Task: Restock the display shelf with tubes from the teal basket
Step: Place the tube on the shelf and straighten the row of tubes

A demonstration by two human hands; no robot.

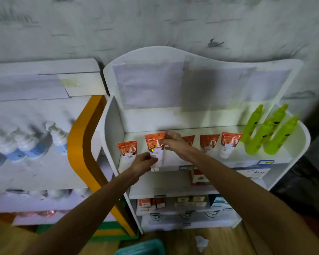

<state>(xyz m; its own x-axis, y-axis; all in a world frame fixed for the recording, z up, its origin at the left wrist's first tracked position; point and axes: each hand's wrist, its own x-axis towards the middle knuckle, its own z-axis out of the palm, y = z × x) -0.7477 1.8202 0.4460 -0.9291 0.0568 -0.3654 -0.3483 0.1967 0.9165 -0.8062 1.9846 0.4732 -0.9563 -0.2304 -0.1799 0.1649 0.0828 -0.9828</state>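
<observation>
An orange-and-white tube (154, 146) stands cap-down on the top shelf (206, 128) of the white display stand. My right hand (174, 141) pinches its flat top edge. My left hand (145, 162) grips its lower white end near the cap. One more tube (127, 149) stands to its left. To the right stand three others; the nearest tube (190, 139) is mostly hidden behind my right hand, then a tube (209, 142) and another tube (229, 145). A corner of the teal basket (142, 248) shows on the floor at the bottom edge.
Several green spray bottles (269, 132) lean at the shelf's right end. Lower shelves hold small boxes (173, 201). A second white stand with pump bottles (28, 142) and an orange side panel (85, 144) is at left. A crumpled white scrap (202, 242) lies on the wooden floor.
</observation>
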